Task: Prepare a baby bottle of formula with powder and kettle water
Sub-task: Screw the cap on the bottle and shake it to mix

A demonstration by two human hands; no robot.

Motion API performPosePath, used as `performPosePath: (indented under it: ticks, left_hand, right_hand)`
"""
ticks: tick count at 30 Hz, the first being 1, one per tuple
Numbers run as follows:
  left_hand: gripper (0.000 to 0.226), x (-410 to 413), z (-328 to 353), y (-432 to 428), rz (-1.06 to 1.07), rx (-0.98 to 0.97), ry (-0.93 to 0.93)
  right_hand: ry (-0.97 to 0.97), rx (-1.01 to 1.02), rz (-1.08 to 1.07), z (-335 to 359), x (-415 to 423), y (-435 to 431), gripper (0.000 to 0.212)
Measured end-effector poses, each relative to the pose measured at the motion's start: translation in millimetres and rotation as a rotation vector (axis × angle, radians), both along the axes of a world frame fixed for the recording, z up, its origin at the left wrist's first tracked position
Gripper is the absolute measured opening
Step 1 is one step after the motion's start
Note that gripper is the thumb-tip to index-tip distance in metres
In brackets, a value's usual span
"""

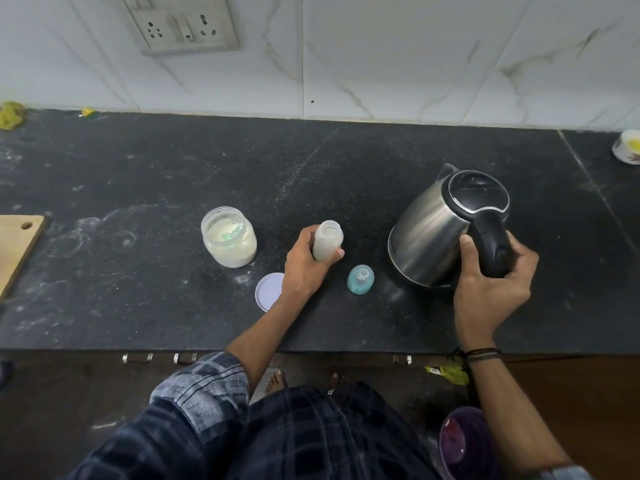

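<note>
My left hand (304,265) grips an open baby bottle (327,242) that stands upright on the dark counter, with whitish content inside. My right hand (491,278) is wrapped around the black handle of a steel kettle (433,237), which rests on the counter to the right, lid closed, spout pointing away. An open jar of formula powder (228,240) with a green scoop inside stands left of the bottle. Its white lid (270,291) lies flat near my left wrist. The blue teat cap (361,279) sits between bottle and kettle.
A wooden board (17,247) lies at the left edge of the black counter (173,174). A small bowl (628,147) sits at the far right by the tiled wall. A wall socket (183,26) is above. A purple bin (467,445) stands on the floor at right.
</note>
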State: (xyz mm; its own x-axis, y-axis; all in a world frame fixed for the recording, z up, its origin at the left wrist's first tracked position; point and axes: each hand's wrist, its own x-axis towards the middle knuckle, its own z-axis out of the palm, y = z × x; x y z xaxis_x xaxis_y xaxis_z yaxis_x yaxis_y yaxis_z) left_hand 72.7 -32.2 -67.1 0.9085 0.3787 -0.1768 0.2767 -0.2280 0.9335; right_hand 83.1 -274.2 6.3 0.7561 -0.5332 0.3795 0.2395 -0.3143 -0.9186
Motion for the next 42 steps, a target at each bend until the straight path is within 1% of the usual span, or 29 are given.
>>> performPosePath:
  ticks: [6,8,9,10,11,12,13,14,15,16,18,21,22,24,28,30,33,38,40,42]
  left_hand:
    - [0.054,2.0,-1.6,2.8,-0.01,0.01,0.009]
    - [0.054,2.1,-2.4,2.8,-0.011,0.005,0.01]
    - [0.054,2.3,-3.0,2.8,-0.012,0.004,0.01]
    - [0.054,2.4,-3.7,3.0,-0.013,0.004,0.01]
    - [0.055,2.8,-4.1,3.2,-0.014,0.005,0.009]
    - [0.055,2.9,-4.4,3.7,-0.015,0.005,0.009]
    - [0.055,3.0,-4.9,4.1,-0.015,0.007,0.008]
    - [0.054,2.9,-5.3,4.6,-0.014,0.011,0.009]
    - [0.054,3.1,-5.6,4.5,-0.015,0.015,0.009]
    - [0.054,3.3,-6.2,4.3,-0.016,0.018,0.01]
    - [0.054,3.2,-6.4,4.2,-0.02,0.025,0.012]
    - [0.054,2.8,-6.2,5.2,-0.031,0.047,0.01]
    - [0.054,2.6,-6.2,5.5,-0.031,0.054,0.01]
    - [0.053,3.0,-5.6,5.2,-0.033,0.064,0.008]
    - [0.051,2.7,-3.2,4.2,-0.023,0.052,0.015]
    - [0.05,2.2,-3.1,4.0,-0.022,0.044,0.012]
    - [0.053,1.9,-3.5,4.0,-0.027,0.032,0.004]
    - [0.053,1.9,-5.3,4.4,-0.025,0.021,-0.006]
    - [0.053,1.9,-5.2,5.0,-0.024,0.02,-0.015]
    - [0.053,1.9,-4.8,5.5,-0.028,0.017,-0.018]
  right_hand:
    - [0.035,-0.06,-0.027,1.7,0.9,3.8,0.054]
    - [0.047,-0.099,-0.021,-0.1,-2.4,1.6,0.059]
    - [0.02,-0.135,-0.037,-1.8,-6.2,0.4,0.063]
    - [-0.037,-0.214,-0.078,-5.0,-11.1,-1.2,0.066]
    - [-0.113,-0.338,-0.127,-7.5,-17.4,-1.0,0.064]
    - [-0.194,-0.49,-0.148,-9.2,-24.2,1.1,0.058]
    - [-0.256,-0.639,-0.126,-11.1,-31.1,6.0,0.05]
    - [-0.285,-0.761,-0.059,-15.0,-37.0,12.4,0.04]
    - [-0.27,-0.844,0.044,-19.0,-42.1,19.9,0.032]
    - [-0.205,-0.884,0.166,-24.7,-45.2,27.9,0.028]
    - [0.028,-0.888,0.384,-35.6,-46.6,42.6,0.034]
    - [0.376,-0.866,0.565,-48.0,-36.4,56.4,0.052]
    - [0.448,-0.859,0.607,-50.6,-32.1,59.7,0.058]
    - [0.525,-0.876,0.667,-55.1,-24.5,66.2,0.064]
    - [0.602,-0.935,0.693,-59.2,-15.4,75.2,0.059]
    - [0.623,-0.909,0.679,-57.3,-11.8,76.1,0.057]
    - [0.609,-0.795,0.626,-46.2,-5.3,75.0,0.056]
    - [0.516,-0.58,0.59,-6.1,9.8,76.6,0.053]
    - [0.48,-0.511,0.634,7.3,17.8,82.0,0.052]
    - [0.456,-0.492,0.717,17.3,27.1,89.5,0.054]
